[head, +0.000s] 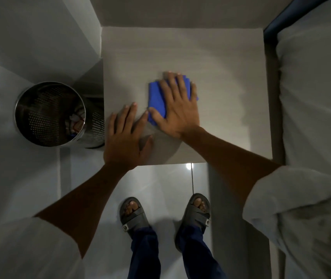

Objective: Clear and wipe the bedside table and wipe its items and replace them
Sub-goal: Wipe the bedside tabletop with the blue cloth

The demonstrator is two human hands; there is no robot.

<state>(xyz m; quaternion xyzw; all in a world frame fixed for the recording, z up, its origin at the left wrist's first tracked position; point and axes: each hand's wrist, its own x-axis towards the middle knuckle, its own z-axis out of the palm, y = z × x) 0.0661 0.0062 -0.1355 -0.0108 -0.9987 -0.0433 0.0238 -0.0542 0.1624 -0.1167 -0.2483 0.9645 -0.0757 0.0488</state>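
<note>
Blue cloth (157, 101), folded, lies near the middle of the surface (221, 67), and our right hand (177, 109) presses flat on it with fingers spread wide. Our left hand (126, 135) rests open on the surface's near left corner (holding nothing). A metal bin (39, 109) stands on the floor beside it.

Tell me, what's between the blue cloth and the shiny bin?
The left hand, flat on the bedside table. The head view shows it between the blue cloth and the bin.
</note>
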